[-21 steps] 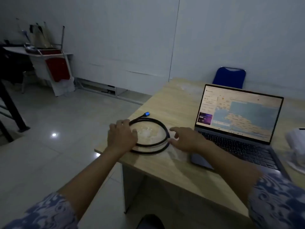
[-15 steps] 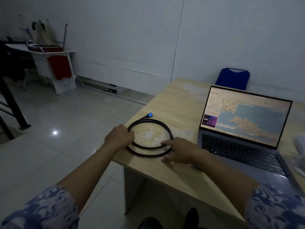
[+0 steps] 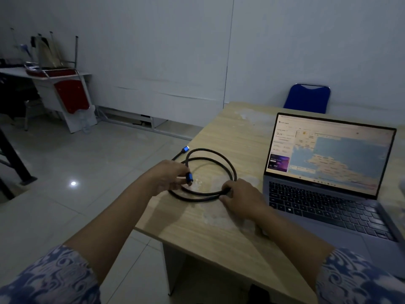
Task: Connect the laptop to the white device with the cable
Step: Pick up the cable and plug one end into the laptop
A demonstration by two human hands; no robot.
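1. My patterned sleeves (image 3: 50, 279) sit at the near corners, both forearms reaching out over the near left corner of the wooden table (image 3: 219, 233).
2. My right hand (image 3: 243, 197) rests on the table, its fingers closed on the near right part of the coiled black cable (image 3: 210, 172).
3. My left hand (image 3: 168, 177) pinches one blue-tipped plug (image 3: 189, 177) of the cable, lifted just above the coil's left side.
4. The cable's other blue plug (image 3: 185, 149) lies at the table's far left edge.
5. The open laptop (image 3: 328, 183) stands to the right, screen lit.
6. A blue chair (image 3: 308, 98) stands beyond the table.
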